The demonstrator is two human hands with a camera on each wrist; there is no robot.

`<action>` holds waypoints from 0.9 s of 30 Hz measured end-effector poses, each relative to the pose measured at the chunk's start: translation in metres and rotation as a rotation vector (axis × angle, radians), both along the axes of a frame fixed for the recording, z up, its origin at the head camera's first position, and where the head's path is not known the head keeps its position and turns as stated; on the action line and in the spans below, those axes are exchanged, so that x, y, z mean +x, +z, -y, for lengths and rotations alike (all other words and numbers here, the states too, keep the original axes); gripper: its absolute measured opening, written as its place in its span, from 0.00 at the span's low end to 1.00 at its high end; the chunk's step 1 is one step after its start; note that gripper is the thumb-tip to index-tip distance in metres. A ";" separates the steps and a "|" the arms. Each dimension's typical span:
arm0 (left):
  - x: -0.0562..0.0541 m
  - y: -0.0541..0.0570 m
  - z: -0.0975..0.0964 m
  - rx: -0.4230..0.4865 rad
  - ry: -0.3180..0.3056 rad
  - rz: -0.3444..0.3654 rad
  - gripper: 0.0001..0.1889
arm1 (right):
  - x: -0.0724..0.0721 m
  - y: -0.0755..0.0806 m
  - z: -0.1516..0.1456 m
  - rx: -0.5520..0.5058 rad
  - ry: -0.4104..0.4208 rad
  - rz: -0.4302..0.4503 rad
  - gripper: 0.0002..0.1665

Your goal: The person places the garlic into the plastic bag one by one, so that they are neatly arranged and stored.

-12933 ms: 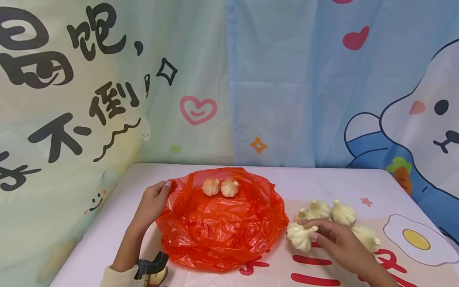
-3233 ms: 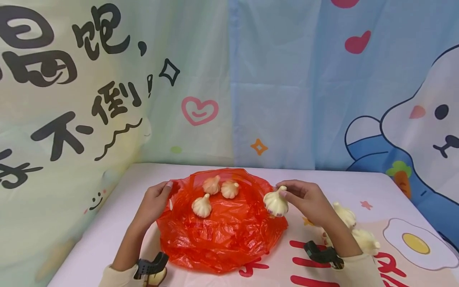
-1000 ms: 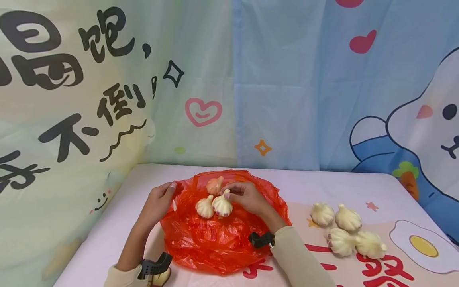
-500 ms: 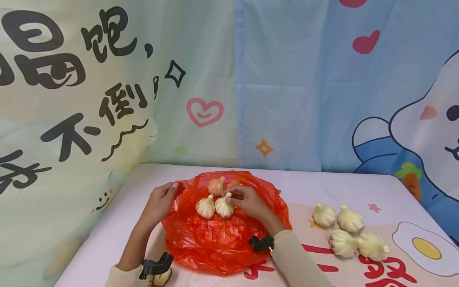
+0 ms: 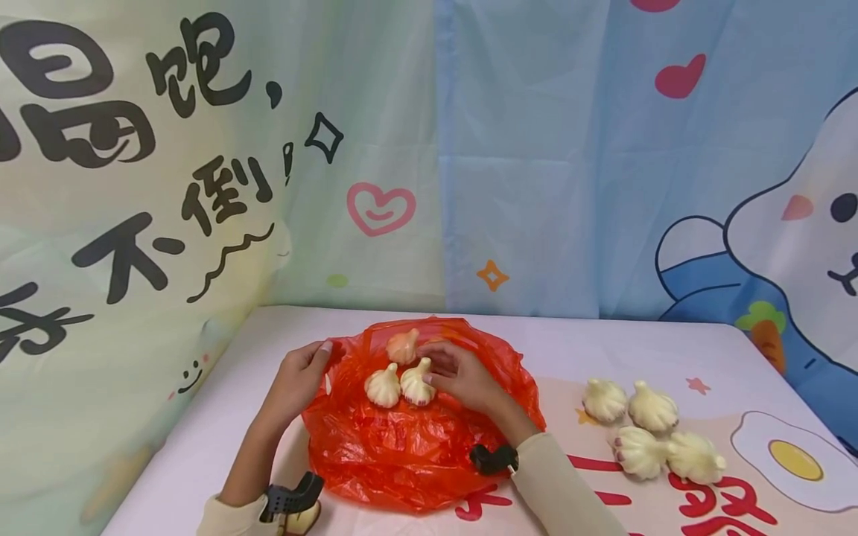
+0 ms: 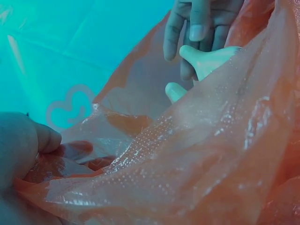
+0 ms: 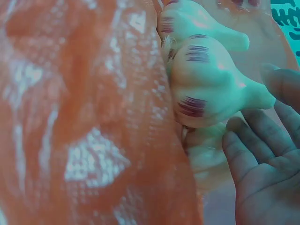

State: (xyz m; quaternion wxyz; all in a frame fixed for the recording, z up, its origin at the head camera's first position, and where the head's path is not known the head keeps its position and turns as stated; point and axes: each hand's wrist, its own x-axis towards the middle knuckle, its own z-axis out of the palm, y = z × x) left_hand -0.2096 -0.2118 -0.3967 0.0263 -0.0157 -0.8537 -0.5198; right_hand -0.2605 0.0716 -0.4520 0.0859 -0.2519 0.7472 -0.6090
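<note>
A crumpled red plastic bag point(image 5: 402, 465) lies spread on the table with its mouth facing up. My left hand point(image 5: 298, 380) pinches the bag's left rim between thumb and fingers. Inside are two pale garlic bulbs side by side, the left bulb point(image 5: 383, 385) and the right bulb point(image 5: 418, 383), stems up. Behind them a third bulb point(image 5: 402, 347) shows through the red film. My right hand point(image 5: 462, 378) is over the bag beside the right bulb, hiding what lies behind. In the right wrist view its loosely bent fingers point(image 7: 267, 140) stand around the bulb's stem without gripping it.
Several more garlic bulbs point(image 5: 653, 408) sit grouped on the table point(image 5: 570, 342) to the right of the bag. A printed cloth curtain point(image 5: 523, 186) hangs behind the table's back edge. Dark wrist cameras point(image 5: 291, 495) are strapped to both forearms.
Earlier, my right hand brought garlic bulbs from the right-hand group into the bag. Over the last second its thumb and fingers have loosened from the newest bulb. My left hand keeps its hold.
</note>
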 end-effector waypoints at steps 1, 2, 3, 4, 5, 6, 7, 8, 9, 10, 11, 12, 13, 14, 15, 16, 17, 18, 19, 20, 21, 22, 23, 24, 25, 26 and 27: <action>0.000 0.000 0.000 -0.004 0.000 0.000 0.25 | 0.000 0.000 -0.001 0.014 0.000 -0.016 0.26; 0.000 0.000 0.000 -0.008 0.002 0.000 0.25 | 0.001 0.000 -0.003 0.031 0.002 -0.032 0.27; 0.000 0.000 0.000 -0.011 0.001 -0.002 0.25 | 0.001 0.001 -0.005 0.050 0.002 -0.049 0.28; 0.000 0.000 0.000 -0.013 0.000 -0.004 0.25 | 0.002 0.003 -0.006 0.071 0.001 -0.069 0.29; 0.000 0.000 0.001 -0.015 -0.001 -0.005 0.25 | 0.004 0.005 -0.008 0.093 -0.004 -0.086 0.30; 0.000 0.000 0.001 -0.011 -0.001 -0.004 0.25 | 0.005 0.008 -0.010 0.110 -0.009 -0.103 0.30; -0.001 0.000 0.001 -0.011 -0.002 -0.003 0.25 | 0.006 0.012 -0.012 0.120 -0.010 -0.117 0.30; -0.001 0.000 0.001 -0.008 0.000 -0.001 0.25 | 0.007 0.015 -0.014 0.128 -0.012 -0.125 0.30; -0.001 0.000 0.001 -0.007 -0.001 0.000 0.25 | 0.009 0.019 -0.016 0.134 -0.011 -0.136 0.30; -0.001 0.000 0.000 -0.007 0.001 0.002 0.25 | 0.010 0.022 -0.018 0.138 -0.011 -0.144 0.29; 0.000 0.000 0.000 -0.009 0.001 0.003 0.25 | 0.012 0.025 -0.020 0.141 -0.008 -0.151 0.29; 0.000 0.000 0.000 -0.009 0.002 0.004 0.25 | 0.013 0.029 -0.022 0.139 0.001 -0.159 0.28; 0.000 0.000 0.000 -0.013 0.003 0.003 0.25 | 0.015 0.032 -0.024 0.140 0.007 -0.166 0.27; 0.000 0.000 0.000 -0.013 0.004 0.002 0.25 | 0.018 0.034 -0.026 0.143 0.011 -0.171 0.26; 0.000 0.000 0.000 -0.008 0.001 0.003 0.25 | 0.020 0.037 -0.028 0.146 0.018 -0.181 0.25; 0.001 0.000 0.000 -0.003 0.000 0.003 0.25 | 0.023 0.039 -0.030 0.152 0.022 -0.178 0.24; 0.001 0.000 0.000 0.003 -0.002 0.004 0.25 | 0.026 0.041 -0.032 0.153 0.031 -0.173 0.24; 0.001 0.000 -0.001 0.011 -0.002 0.005 0.25 | 0.028 0.042 -0.034 0.158 0.039 -0.166 0.23; 0.001 0.000 -0.001 0.016 -0.006 0.003 0.25 | 0.032 0.044 -0.036 0.163 0.045 -0.159 0.22; 0.001 0.000 -0.001 0.020 -0.009 0.002 0.25 | 0.035 0.045 -0.039 0.168 0.053 -0.153 0.21; 0.001 0.000 -0.001 0.026 -0.011 0.002 0.24 | 0.038 0.045 -0.041 0.177 0.059 -0.146 0.21; 0.002 0.000 -0.001 0.023 -0.012 -0.001 0.24 | 0.040 0.046 -0.043 0.182 0.063 -0.138 0.20; 0.002 0.000 -0.001 0.020 -0.012 -0.004 0.24 | 0.043 0.046 -0.046 0.185 0.070 -0.135 0.20; 0.002 0.000 0.000 0.019 -0.014 -0.006 0.24 | 0.045 0.046 -0.048 0.196 0.070 -0.137 0.19; 0.001 0.000 0.000 0.016 -0.014 -0.007 0.24 | 0.048 0.047 -0.051 0.201 0.069 -0.140 0.19; 0.001 0.000 0.000 0.017 -0.014 -0.007 0.24 | 0.050 0.047 -0.054 0.209 0.067 -0.145 0.19; 0.001 0.000 0.000 0.019 -0.014 -0.007 0.24 | 0.052 0.048 -0.058 0.215 0.065 -0.148 0.18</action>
